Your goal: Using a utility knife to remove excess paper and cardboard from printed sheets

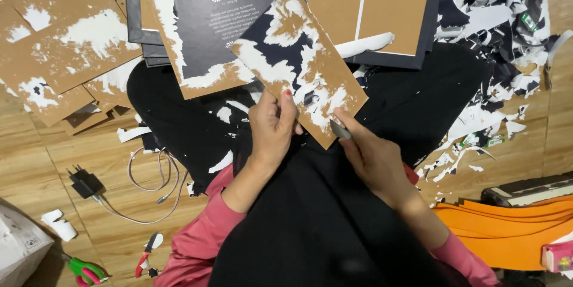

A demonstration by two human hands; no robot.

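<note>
Lower left of frame: scissors (83, 270), charger (85, 183) on floor. Upper left: torn boards (65, 42). Centre: your left hand (271, 129) grips card (298, 63) by lower edge, card tilted over your lap. Right of it: your right hand (373, 156) closed round blade (340, 130), tip touching card edge. Far right: paper scraps (501, 30), orange sheets (513, 230).

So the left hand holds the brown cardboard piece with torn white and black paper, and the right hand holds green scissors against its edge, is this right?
Not quite. In the head view the right hand holds a small grey blade, not green scissors, against the edge. The left hand does hold the brown cardboard piece.
</note>
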